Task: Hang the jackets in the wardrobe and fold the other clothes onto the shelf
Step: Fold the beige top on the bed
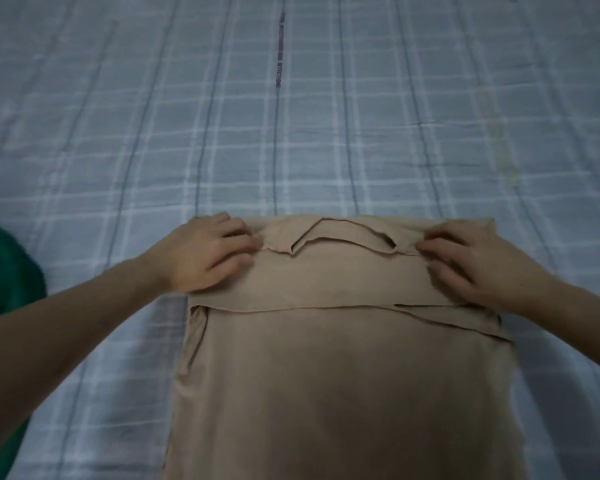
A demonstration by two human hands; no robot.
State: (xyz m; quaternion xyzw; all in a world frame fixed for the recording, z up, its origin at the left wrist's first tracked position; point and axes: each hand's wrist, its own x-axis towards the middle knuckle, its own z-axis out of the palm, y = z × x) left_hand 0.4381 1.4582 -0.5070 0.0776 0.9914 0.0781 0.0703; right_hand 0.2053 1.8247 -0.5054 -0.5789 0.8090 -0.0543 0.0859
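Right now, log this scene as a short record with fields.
surface: plaid bedsheet
garment: beige shirt, lying flat, far end folded toward the person
neckline: at the far end, between the two hands
left hand: on the shirt's far left corner, fingers curled at the collar
right hand: on the shirt's far right corner, fingers curled at the collar, blurred
other: green cloth at the left edge, apart from the shirt

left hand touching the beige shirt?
Touching. Head view: the left hand rests on the beige shirt at its far left corner, its fingers curled against the folded edge.
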